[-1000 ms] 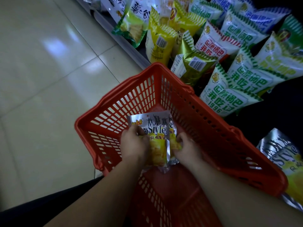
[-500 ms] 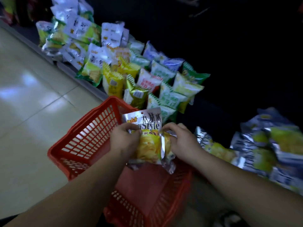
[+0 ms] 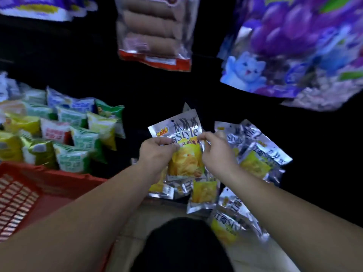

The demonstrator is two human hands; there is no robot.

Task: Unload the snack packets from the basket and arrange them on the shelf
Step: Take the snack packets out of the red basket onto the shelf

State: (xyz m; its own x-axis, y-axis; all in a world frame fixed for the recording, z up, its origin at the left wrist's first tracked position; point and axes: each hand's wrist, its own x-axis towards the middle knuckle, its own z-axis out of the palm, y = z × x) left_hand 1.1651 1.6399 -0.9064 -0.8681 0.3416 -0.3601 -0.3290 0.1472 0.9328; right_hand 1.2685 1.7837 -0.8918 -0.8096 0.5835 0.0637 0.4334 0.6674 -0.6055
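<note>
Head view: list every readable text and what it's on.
"Style": on the silver chip packet pinched by the left hand and the right hand.
Chinese characters and orange logo on that packet: too blurred to read.
Silver packets lying to its right: print blurred.
Green and white packets, sausage pack, purple bag: print unreadable.

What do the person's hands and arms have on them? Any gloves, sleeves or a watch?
No gloves. The left hand and the right hand are both bare, and no rings show. Both forearms are bare too: no sleeve reaches into the picture, and there is no watch or bracelet on either wrist.
</note>
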